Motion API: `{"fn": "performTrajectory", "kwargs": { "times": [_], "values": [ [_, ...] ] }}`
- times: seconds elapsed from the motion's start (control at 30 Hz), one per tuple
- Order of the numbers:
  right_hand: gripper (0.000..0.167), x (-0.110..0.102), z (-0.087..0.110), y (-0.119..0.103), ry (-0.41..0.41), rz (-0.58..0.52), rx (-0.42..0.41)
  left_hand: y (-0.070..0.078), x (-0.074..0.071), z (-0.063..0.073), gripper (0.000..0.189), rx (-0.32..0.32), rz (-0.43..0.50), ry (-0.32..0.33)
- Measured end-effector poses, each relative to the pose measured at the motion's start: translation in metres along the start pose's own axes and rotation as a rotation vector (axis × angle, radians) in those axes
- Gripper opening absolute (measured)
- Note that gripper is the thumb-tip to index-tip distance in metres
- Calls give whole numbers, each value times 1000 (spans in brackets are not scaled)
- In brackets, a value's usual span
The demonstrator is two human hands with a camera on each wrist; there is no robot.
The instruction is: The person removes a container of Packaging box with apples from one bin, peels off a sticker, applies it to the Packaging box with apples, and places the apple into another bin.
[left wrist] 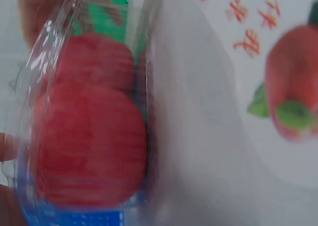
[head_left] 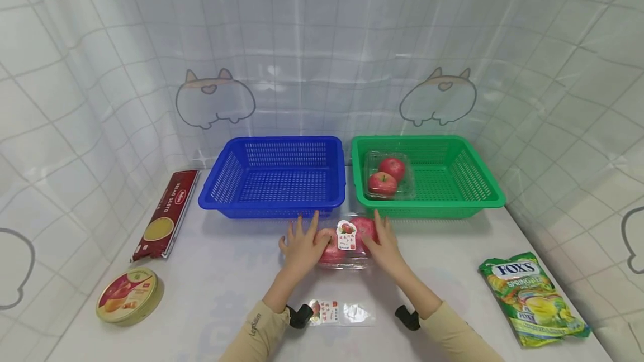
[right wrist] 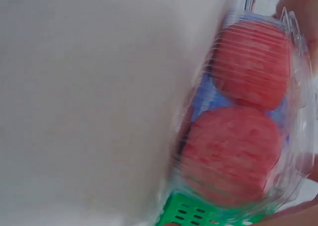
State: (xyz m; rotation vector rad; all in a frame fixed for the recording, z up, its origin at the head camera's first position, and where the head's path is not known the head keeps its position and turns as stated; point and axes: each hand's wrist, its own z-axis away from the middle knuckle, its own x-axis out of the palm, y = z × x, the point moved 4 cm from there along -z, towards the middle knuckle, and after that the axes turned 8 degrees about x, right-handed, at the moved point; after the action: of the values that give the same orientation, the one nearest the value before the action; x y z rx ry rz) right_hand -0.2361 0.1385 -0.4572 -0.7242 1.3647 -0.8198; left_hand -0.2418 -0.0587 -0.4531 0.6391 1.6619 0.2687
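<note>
Blue basket point(head_left: 284, 186) and green basket point(head_left: 443, 183) standing just beyond clear apple pack point(head_left: 347, 242); label strip point(head_left: 342, 313) lying nearer you. Your left hand point(head_left: 301, 248) and right hand point(head_left: 387, 248) angling inward, gripping opposite ends of pack.

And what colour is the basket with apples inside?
The basket is green; the head view shows it best.

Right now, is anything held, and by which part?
A clear box of apples: the left hand holds its left end, the right hand its right.
</note>
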Motion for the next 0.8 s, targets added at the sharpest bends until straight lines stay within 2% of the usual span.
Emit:
{"fn": "performTrajectory", "kwargs": {
  "times": [0.13, 0.27, 0.37, 0.5, 0.6, 0.8],
  "values": [
    [75, -2, -1, 7, -85, -186, 85, -9, 2, 0, 73, -77, 115, -43],
    [73, -5, 8, -5, -154, -297, 141, -13, 6, 0, 75, -123, 220, -68],
    [73, -3, 8, -5, -154, -347, 140, -15, 10, 0, 73, -141, 283, -76],
    [84, 6, -4, 16, -126, -427, 77, -13, 12, 0, 71, -148, 344, -60],
    [88, 8, -4, 18, -112, -470, 63, -11, 12, 0, 71, -153, 388, -39],
    [77, 3, 2, 6, -120, -476, 172, -12, 17, 0, 73, -158, 518, 13]
  ]
}}
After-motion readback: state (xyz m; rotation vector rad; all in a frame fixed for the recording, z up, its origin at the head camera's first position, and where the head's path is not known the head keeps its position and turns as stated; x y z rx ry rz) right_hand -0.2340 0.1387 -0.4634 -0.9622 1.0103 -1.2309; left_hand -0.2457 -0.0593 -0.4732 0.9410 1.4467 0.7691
